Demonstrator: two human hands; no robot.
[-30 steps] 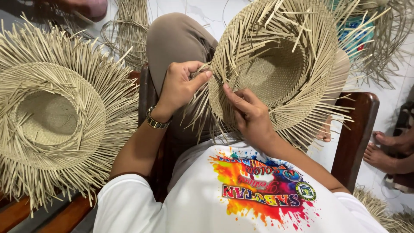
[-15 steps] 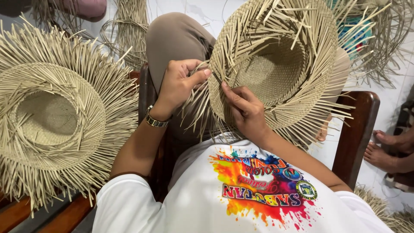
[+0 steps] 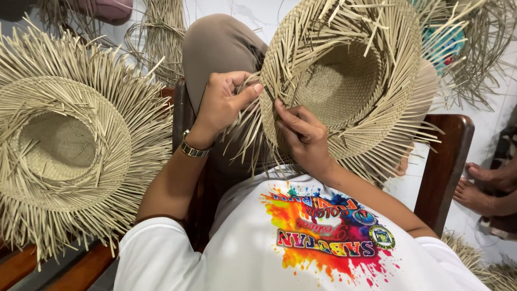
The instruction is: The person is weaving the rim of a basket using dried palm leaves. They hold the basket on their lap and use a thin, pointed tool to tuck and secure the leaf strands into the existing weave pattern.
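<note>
The unfinished woven straw hat (image 3: pixel 344 81) rests upside down on the person's lap, near the middle of the view, its hollow crown facing up and loose straw ends bristling from the brim. The left hand (image 3: pixel 223 102) pinches strands at the brim's left edge, thumb and fingers clamped on the straw; a wristwatch (image 3: pixel 193 149) sits on that wrist. The right hand (image 3: pixel 301 134) grips the near brim just beside it, fingers closed on the weave. To the left lies a second straw hat (image 3: pixel 64 145) on a wooden bench (image 3: pixel 81 272). At the far right, another person's bare foot (image 3: pixel 484 188) rests on the floor.
</note>
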